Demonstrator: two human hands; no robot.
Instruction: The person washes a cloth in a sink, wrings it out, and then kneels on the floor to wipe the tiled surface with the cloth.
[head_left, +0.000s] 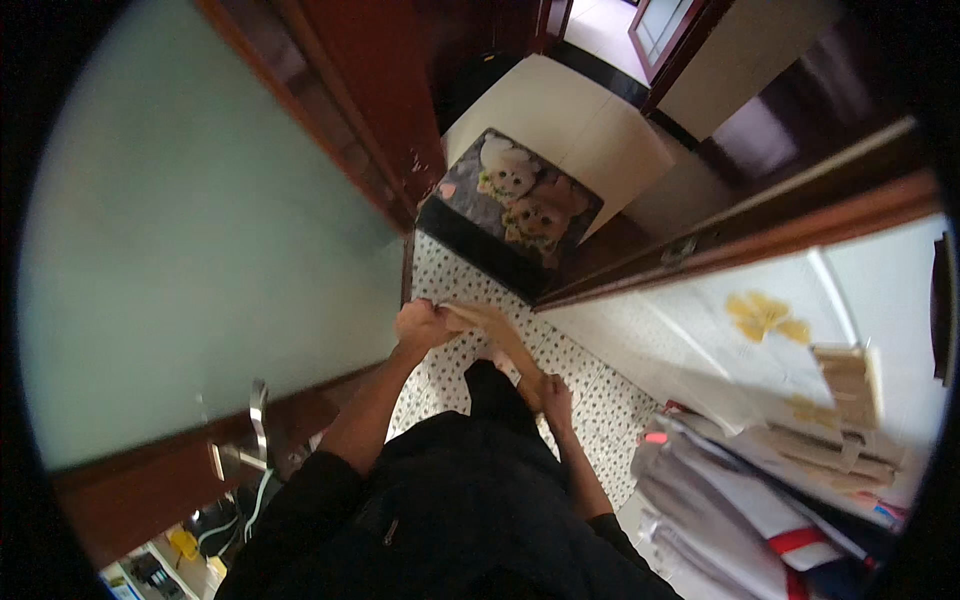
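A tan cloth (499, 336), blurred and twisted into a band, stretches between my two hands above the tiled floor. My left hand (423, 324) grips its upper left end beside the frosted glass door. My right hand (553, 396) is closed around its lower right end, close to my black trousers. Part of the cloth hangs behind the right hand, so its full shape is hidden. Just beyond the cloth, a doormat (517, 202) with two printed cartoon animals lies across the doorway.
The frosted glass door (217, 225) with a metal handle (259, 424) stands at left. Clothes (735, 480) hang at lower right by a flower-patterned wall (765, 315). A dark wooden frame (712, 232) borders the doorway. Shelves (169, 566) with small items are at lower left.
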